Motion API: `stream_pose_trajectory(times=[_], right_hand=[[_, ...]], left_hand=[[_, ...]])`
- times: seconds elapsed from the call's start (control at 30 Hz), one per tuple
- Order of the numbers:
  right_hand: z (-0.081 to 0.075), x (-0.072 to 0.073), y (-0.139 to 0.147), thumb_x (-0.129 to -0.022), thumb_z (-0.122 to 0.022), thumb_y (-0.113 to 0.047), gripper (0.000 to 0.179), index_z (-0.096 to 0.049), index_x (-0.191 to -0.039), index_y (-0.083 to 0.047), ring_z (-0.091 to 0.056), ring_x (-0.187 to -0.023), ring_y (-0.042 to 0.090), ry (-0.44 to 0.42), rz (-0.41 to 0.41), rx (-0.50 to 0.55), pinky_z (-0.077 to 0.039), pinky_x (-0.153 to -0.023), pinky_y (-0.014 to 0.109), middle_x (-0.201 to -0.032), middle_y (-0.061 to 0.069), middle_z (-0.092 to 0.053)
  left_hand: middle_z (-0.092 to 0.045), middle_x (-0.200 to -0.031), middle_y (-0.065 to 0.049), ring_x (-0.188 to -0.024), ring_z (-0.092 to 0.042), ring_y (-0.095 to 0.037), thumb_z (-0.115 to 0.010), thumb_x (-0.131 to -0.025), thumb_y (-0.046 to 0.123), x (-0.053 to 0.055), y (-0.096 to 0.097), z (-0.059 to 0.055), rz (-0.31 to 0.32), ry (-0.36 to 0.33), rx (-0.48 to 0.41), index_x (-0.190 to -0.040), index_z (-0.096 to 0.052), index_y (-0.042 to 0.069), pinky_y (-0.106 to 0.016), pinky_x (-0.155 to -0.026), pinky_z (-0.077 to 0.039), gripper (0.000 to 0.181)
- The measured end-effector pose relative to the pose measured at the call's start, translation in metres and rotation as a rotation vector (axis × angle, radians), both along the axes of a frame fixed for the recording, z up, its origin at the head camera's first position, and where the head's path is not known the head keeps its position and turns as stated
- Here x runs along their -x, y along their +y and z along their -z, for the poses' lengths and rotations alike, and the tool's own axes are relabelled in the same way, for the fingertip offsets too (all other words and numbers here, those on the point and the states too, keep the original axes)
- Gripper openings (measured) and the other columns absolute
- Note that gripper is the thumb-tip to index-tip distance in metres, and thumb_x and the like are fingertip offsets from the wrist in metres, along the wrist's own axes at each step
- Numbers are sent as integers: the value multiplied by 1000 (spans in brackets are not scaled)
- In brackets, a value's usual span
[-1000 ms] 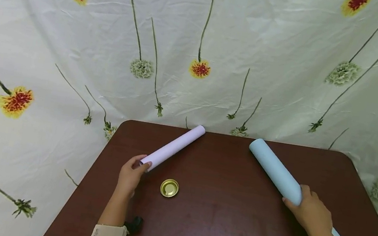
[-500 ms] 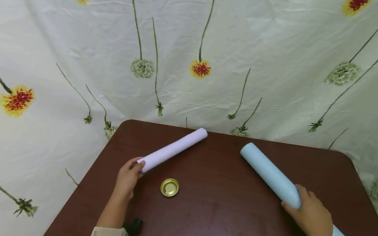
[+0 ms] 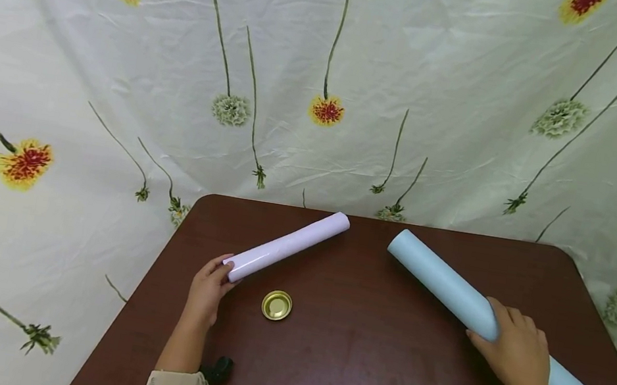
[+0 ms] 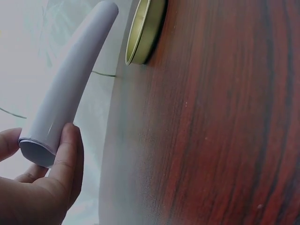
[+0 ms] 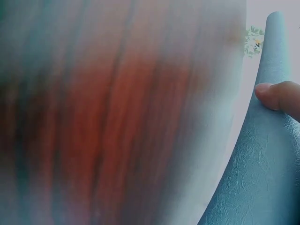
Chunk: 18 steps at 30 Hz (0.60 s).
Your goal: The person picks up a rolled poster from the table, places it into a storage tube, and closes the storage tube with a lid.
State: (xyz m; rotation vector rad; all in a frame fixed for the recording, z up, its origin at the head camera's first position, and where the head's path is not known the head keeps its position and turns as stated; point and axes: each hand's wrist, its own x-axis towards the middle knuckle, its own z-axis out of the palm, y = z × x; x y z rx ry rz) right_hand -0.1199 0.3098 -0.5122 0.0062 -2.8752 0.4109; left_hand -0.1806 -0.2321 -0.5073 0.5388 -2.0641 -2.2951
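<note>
My left hand (image 3: 207, 290) grips the near end of a white paper roll (image 3: 288, 247), with thumb and fingers round its hollow end. In the left wrist view the roll (image 4: 65, 79) shows a glossy surface and an open tube mouth between the fingers. A thicker light-blue roll (image 3: 441, 280) slants across the right side. My right hand (image 3: 518, 350) grips it around the middle, and its near end sticks out past the wrist. The right wrist view shows the thumb (image 5: 276, 96) lying over the creased blue surface (image 5: 262, 159); the other fingers are hidden there.
A round gold lid or shallow dish (image 3: 276, 305) lies on the dark brown table (image 3: 353, 372), right of the left hand. Behind the table's far edge hangs a white cloth (image 3: 455, 94) printed with flowers.
The white roll's far end has swung to the right and slightly down. The blue roll has turned flatter, its far end moving left and its near end right. The gold lid stays put.
</note>
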Motion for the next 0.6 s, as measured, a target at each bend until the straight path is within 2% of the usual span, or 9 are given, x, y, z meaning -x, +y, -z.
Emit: stream_pose_trajectory(times=[0.23,0.37,0.47,0.6], right_hand=[[0,-3,2,-73,-89,-32,86,-47,-143,-7,-51,-113,51,89,8,3,-37,-88,68,-128,29,-59],[0,-3,3,-70,-90,-24,87,-47,-143,-5,-51,-113,52,146,-4,26,-36,-89,69,-128,31,-58],[0,-3,3,-69,-90,-20,88,-47,-144,-5,-49,-114,53,161,-7,49,-34,-91,70,-128,32,-57],[2,-4,3,-69,-90,-16,89,-46,-145,-5,-48,-114,54,183,-14,72,-32,-92,71,-128,32,-55]], left_hand=[[-35,-152,-19,-129,-48,-26,-44,-108,16,2,-1,2,4,15,-49,-149,-41,-1,-25,-90,-57,44],[-39,-147,-15,-114,-59,-14,-44,-108,17,4,-3,3,7,18,-70,-149,-41,1,-29,-91,-58,43],[-41,-144,-13,-106,-62,-10,-44,-108,16,4,-4,5,12,24,-86,-148,-42,0,-30,-91,-58,43],[-41,-143,-14,-107,-62,-13,-44,-108,16,2,-4,6,23,29,-111,-147,-41,-3,-29,-89,-58,43]])
